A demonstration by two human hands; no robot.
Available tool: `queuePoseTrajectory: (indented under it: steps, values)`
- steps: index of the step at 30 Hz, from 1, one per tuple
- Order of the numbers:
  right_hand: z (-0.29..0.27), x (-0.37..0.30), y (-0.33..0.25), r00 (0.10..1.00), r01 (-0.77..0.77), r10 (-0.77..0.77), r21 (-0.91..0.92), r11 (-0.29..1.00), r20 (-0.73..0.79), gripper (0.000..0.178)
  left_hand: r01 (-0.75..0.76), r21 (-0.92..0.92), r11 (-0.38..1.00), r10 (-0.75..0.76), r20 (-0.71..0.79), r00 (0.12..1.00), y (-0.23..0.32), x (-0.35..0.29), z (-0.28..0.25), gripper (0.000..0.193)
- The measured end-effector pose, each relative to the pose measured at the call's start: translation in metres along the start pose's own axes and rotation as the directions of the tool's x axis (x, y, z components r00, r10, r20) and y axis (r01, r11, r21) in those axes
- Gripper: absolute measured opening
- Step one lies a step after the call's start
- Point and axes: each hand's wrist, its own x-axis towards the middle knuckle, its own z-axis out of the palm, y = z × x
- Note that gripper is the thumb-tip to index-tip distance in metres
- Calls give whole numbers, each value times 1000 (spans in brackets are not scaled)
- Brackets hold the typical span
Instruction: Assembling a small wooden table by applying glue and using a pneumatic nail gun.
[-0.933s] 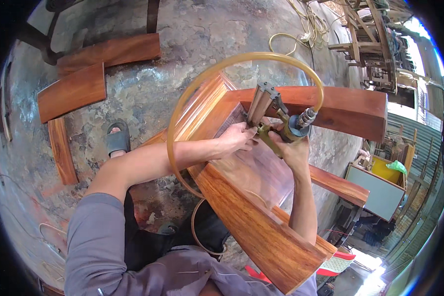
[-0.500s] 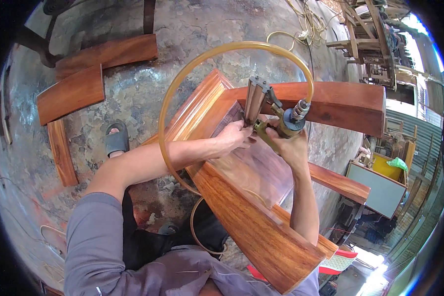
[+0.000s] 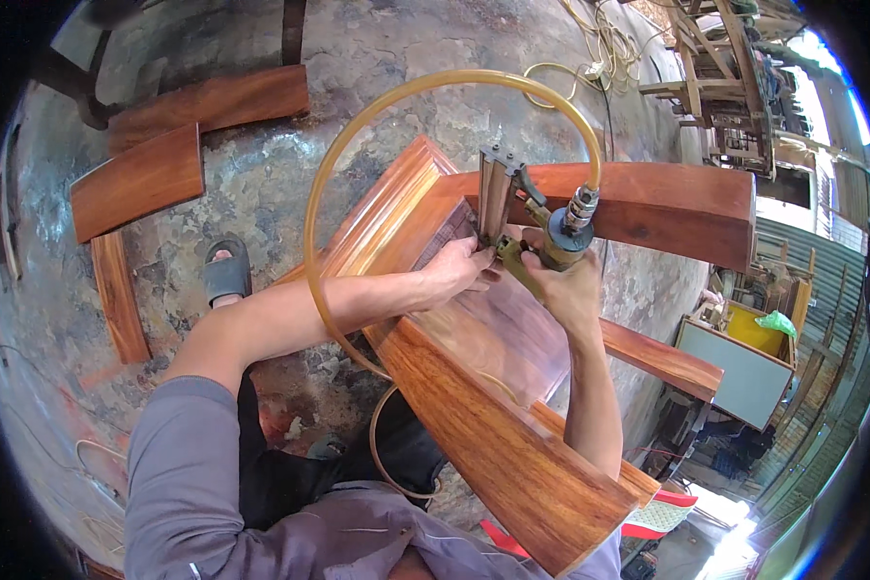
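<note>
Timber slants nearest me, past the lap. Beyond it, I see the right hand wrapped round the nail gun above the wooden panel; the left hand is bunched at the foot of the magazine, pinching what, I can't tell. That magazine has tipped more upright and the hose swung leftward: a small adjustment, I judge, mid-handling. Farther off, boards lie on the floor.

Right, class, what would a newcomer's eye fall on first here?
Probably the large looping amber hose, arching over the centre to the grey-and-olive metal tool in the right hand. Next comes the long polished orange-brown wooden board slanting toward the lower right. Further right sits crumpled bright-green plastic.
</note>
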Motion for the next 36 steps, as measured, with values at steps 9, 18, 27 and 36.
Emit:
queuePoseTrajectory:
  steps: [9, 18, 27, 36]
  values:
    - [3, 0, 7, 999, 38, -38, 19, 999, -28, 32, -6, -12, 1000, 6, -5, 1000, 1, -2, 1, 32]
    - [0, 3, 6, 999, -20, 17, 65, 998, 41, 33, -7, -5, 1000, 6, -12, 1000, 2, -3, 2, 33]
    - [-1, 0, -1, 1000, -1, 1, 1, 1000, -3, 36, -10, -13, 1000, 9, -21, 1000, 2, -3, 2, 32]
    - [4, 3, 14, 1000, -18, 18, -32, 999, -6, 27, 2, 28, 1000, -1, -39, 999, 3, -3, 4, 31]
